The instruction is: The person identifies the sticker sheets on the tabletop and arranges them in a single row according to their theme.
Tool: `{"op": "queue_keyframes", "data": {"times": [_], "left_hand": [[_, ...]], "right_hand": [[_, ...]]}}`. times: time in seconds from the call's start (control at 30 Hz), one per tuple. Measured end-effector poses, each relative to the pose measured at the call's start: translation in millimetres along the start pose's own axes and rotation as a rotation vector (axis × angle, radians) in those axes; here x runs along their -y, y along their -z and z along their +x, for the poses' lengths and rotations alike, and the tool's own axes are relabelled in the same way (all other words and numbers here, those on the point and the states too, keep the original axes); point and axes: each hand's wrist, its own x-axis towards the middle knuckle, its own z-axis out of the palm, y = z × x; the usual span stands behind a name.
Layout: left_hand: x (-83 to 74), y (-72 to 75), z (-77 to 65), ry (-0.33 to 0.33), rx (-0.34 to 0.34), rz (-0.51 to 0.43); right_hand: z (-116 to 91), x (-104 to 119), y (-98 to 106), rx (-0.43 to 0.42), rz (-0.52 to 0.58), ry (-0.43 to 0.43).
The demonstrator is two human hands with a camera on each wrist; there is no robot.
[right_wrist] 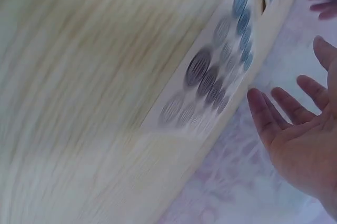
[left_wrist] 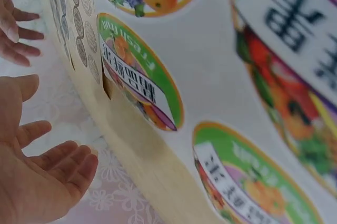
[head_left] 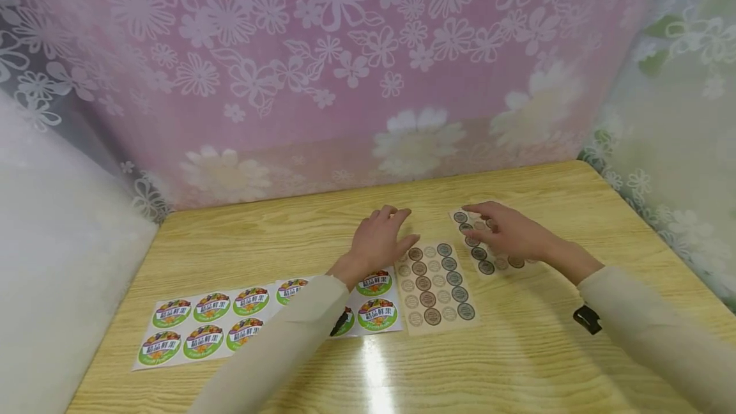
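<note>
Above the top edge of the middle sheet of round stickers (head_left: pixel 440 289), my left hand (head_left: pixel 377 239) hovers with loosely bent fingers and nothing in them. My right hand (head_left: pixel 512 230) is over a second sheet of round stickers (head_left: pixel 485 267), hiding much of it; its thumb and fingers are apart. In the right wrist view, that sheet (right_wrist: pixel 210 71) lies flat with brown, pale and bluish circles, and the right hand (right_wrist: pixel 300 129) holds nothing. Sheets of fruit stickers (head_left: pixel 270 324) lie under my left forearm. The left wrist view shows the left palm (left_wrist: pixel 42 171) empty beside a fruit sticker (left_wrist: pixel 138 71).
The wooden table (head_left: pixel 489 369) carries all the sheets, which lie roughly in a row. A pink flowered curtain (head_left: pixel 345 82) hangs behind its far edge, with pale cloth on the left (head_left: pixel 52 241) and right (head_left: pixel 684 145). A dark strap (head_left: pixel 587 319) shows at the right sleeve.
</note>
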Motion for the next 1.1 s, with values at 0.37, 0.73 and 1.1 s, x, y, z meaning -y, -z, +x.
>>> {"op": "queue_keyframes", "data": {"times": [0.37, 0.73, 1.1], "left_hand": [[-22.9, -17.7, 30.0, -0.039, 0.058, -0.179], [-44.5, -37.6, 53.9, 0.076, 0.075, -0.312], [-56.6, -48.8, 69.0, 0.241, 0.048, -0.393]], "right_hand": [[-0.3, -55.8, 23.9, -0.037, -0.074, -0.068], [10.2, -74.5, 19.1, -0.05, -0.156, -0.092], [11.9, -78.1, 17.4, -0.048, -0.153, -0.12]]}}
